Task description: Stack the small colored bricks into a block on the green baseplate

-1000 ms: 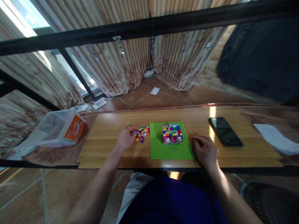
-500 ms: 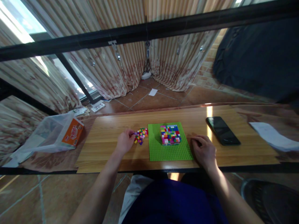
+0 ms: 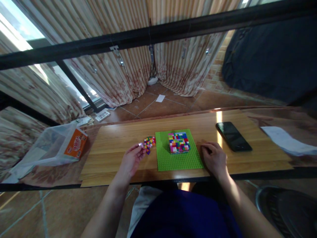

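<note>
My left hand (image 3: 132, 159) is turned partly palm-up at the left of a small heap of loose toy bricks (image 3: 150, 141) in mixed colours. Between its thumb and fingertips it pinches a tiny pale purple or whitish toy brick (image 3: 141, 144); glare blurs the exact colour. A green studded baseplate (image 3: 163, 162) lies in front of me, bearing a low square block of many-coloured bricks (image 3: 179, 143). Beside the plate's right edge, my right hand (image 3: 215, 159) rests on the wooden table with fingers curled. Whether anything is inside those fingers is hidden.
A black phone (image 3: 233, 136) lies on the right of the wooden table (image 3: 111, 142). Further right are white papers (image 3: 288, 140). A clear plastic bin (image 3: 53, 142) with an orange label stands at the left. A dark metal bar (image 3: 173, 34) crosses above, before curtains.
My left hand has drawn back slightly from the loose bricks and rolled palm-up, lifting the small brick at its fingertips. My right hand stays in place. The view has shifted a little.
</note>
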`<state>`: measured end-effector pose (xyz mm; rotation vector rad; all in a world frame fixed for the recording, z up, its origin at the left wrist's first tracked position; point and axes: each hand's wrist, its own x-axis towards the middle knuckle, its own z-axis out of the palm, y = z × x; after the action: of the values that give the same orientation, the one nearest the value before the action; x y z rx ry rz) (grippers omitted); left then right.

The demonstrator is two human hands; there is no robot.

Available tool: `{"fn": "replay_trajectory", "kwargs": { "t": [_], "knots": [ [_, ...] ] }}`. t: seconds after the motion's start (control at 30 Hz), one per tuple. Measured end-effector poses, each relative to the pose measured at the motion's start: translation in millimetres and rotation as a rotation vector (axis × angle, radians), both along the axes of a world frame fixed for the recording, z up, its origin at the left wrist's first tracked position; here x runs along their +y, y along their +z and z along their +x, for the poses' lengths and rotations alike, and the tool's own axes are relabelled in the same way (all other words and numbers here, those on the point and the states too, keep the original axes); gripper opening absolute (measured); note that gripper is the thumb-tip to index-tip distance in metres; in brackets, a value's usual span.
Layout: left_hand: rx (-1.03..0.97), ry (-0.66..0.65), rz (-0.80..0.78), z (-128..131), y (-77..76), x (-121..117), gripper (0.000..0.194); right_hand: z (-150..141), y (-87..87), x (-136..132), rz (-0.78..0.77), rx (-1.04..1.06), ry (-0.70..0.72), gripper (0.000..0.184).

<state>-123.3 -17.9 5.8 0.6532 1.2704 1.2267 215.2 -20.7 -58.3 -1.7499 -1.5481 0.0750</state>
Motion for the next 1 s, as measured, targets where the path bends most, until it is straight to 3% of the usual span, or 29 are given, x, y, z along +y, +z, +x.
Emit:
{"fn": "replay_trajectory", "kwargs": {
  "t": [0.17, 0.3, 0.57, 0.83, 1.0],
  "knots": [
    [-0.192, -0.027, -0.099, 11, 6.2, -6, 0.012, 1, -1.3, 1, -0.002, 0.006, -0.009, 0.027],
    [-0.207, -0.001, -0.115, 16, 9.6, -6, 0.015, 1, -1.3, 1, 0.001, 0.009, -0.012, 0.028],
    [-0.006, -0.034, 0.023, 20, 6.4, -6, 0.032, 1, -0.6, 0, -0.01, 0.008, -0.002, 0.028],
    [0.172, -0.003, 0.06, 31, 2.4, -4, 0.032, 1, -1.7, 1, 0.0, 0.005, -0.011, 0.027],
    [0.417, -0.109, 0.056, 32, -5.6, 3, 0.025, 0, -1.3, 1, 0.006, 0.007, -0.008, 0.027]
  ]
}}
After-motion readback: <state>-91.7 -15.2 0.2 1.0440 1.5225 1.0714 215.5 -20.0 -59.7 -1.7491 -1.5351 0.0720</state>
